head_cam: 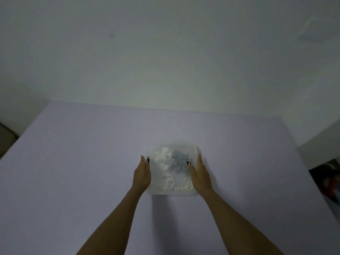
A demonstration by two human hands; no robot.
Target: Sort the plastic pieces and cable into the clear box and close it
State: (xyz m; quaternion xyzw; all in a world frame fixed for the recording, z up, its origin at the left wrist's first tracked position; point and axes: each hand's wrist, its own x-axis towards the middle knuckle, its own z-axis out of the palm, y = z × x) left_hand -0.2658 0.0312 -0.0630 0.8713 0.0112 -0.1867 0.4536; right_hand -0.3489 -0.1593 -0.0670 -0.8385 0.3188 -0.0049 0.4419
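The table (92,181) is a plain pale lavender, and the wall (165,52) behind it an unpatterned grey-white. The clear box (173,192) looks milky and translucent; inside show white plastic pieces (161,156), a cluster of grey-blue pieces (179,160) and a coiled white cable (168,182). The left hand (142,176) and right hand (200,176) have black nails with small white marks.

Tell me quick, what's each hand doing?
Left hand: open, fingers straight, flat against the box's left side.
Right hand: open, flat against its right side.
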